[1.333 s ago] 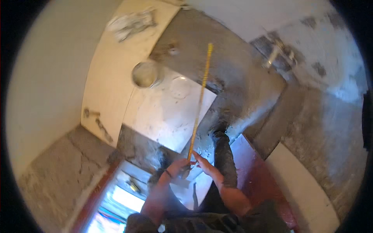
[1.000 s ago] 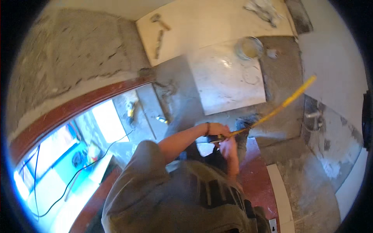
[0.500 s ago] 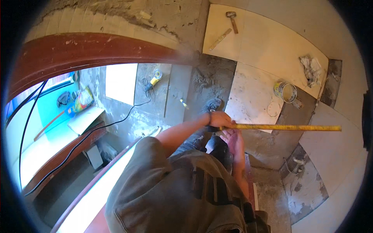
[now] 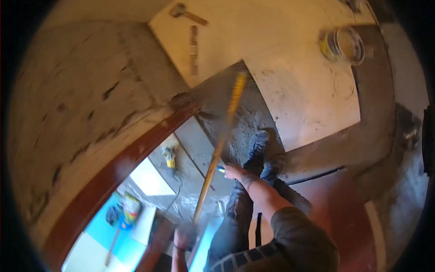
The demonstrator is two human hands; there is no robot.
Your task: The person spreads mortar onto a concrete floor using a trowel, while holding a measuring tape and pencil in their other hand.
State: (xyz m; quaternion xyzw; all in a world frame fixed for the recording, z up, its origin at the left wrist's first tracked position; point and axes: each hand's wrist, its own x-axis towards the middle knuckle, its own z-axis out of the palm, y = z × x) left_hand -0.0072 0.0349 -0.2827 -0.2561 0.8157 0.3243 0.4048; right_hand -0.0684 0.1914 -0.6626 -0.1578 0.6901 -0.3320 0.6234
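Observation:
A long, narrow yellow strip (image 4: 212, 170) slants across the middle of the view. My left hand (image 4: 181, 238), blurred at the bottom, is closed round its lower end. The far end rises over the rough mortar patch (image 4: 244, 113), smeared by motion. Farther forward, over my legs, my right hand (image 4: 234, 171) is closed at a small yellow-and-blue tool (image 4: 220, 169). Only a short piece of that tool shows beyond the fingers, so its kind is unclear. My shoe (image 4: 259, 140) stands at the near edge of the mortar.
Large pale tiles (image 4: 312, 106) cover the floor ahead and right, with a bucket (image 4: 349, 45) on its side. A mallet (image 4: 188, 13) and a flat strip (image 4: 194, 50) lie far left. Past the red-brown frame (image 4: 122, 161) sit a yellow angle grinder (image 4: 169, 158) and a bag (image 4: 131, 211).
The view has turned. The yellow strip has swung from pointing right to slanting forward. My hands have parted, and my right hand has reached the small yellow tool that lay on the floor.

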